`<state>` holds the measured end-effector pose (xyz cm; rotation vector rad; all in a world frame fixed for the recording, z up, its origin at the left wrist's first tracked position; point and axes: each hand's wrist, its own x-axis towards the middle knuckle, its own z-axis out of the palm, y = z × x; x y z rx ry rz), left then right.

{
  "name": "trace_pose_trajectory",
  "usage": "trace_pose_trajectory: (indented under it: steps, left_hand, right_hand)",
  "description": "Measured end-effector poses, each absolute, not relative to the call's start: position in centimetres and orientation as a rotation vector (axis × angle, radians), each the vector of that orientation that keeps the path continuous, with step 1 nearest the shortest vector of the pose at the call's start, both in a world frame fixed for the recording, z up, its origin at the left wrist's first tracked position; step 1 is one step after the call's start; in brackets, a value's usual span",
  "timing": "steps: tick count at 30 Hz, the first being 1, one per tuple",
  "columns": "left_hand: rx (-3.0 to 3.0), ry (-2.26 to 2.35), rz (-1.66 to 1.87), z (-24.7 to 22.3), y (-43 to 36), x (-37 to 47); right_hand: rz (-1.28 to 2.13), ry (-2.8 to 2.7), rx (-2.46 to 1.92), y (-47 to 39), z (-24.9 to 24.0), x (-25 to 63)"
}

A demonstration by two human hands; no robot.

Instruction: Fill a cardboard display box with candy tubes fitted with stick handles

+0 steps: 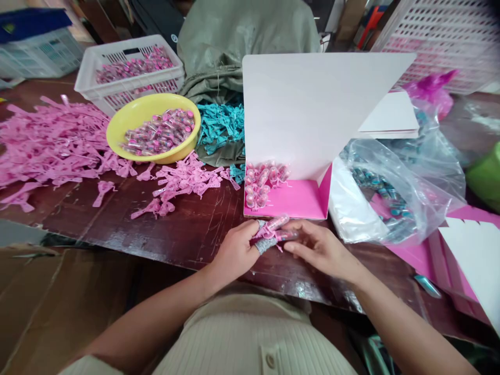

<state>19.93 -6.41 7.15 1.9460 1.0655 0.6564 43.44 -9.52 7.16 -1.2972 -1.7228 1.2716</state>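
My left hand (239, 251), with grey wraps on its thumb and a finger, is closed on a small pink plastic piece with a clear capsule-shaped tube (277, 223) standing out of it. My right hand (318, 247) has its thumb and fingers about the end of a second clear tube (287, 235) beside the first. Just beyond my hands stands a pink and white display box (300, 200), its tall white back raised. Several upright pink tubes (257, 187) fill its left side.
Pink plastic pieces (58, 140) are heaped at left, near a yellow bowl (114, 127) and a white basket (89, 86) of tubes. Teal pieces (221, 125) lie behind. Right of the box are a clear bag (437, 172) with teal tubes and pink-white cardboard (476, 255).
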Motion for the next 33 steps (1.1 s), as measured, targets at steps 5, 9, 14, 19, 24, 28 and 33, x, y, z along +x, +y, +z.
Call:
trace_pose_trajectory:
  steps: [5, 9, 14, 19, 24, 28, 33]
  left_hand:
    - [2.082, 1.089, 0.629, 7.7, -6.6, 20.6]
    - [2.035, 1.126, 0.658, 8.8, -6.3, 21.7]
    - [2.274, 1.131, 0.965, 9.7, -1.9, 21.4]
    - [2.19, 1.07, 0.925, 7.5, 3.7, 21.0]
    - [2.035, 1.065, 0.902, 5.2, 4.4, 21.6]
    - [1.995, 1.05, 0.942, 5.0, 4.2, 21.3]
    - [1.968, 1.064, 1.102, 5.3, 2.8, 19.6]
  right_hand:
    - [1.263, -1.78, -1.304, -9.0, 7.5, 44.8]
    - [1.184, -1.761, -1.196, -8.0, 8.8, 45.3]
    - [0.704, -1.855, -1.384, -4.3, 10.6, 47.1]
    - [0.423, -2.263, -1.376, 1.4, 9.4, 47.5]
    - [0.254, -2.582, -1.501, 3.7, 9.4, 45.4]
    - [0.226, -2.785, -1.559, 4.3, 10.0, 44.2]
    - [-0.024, -2.7, -1.524, 3.6, 9.9, 44.3]
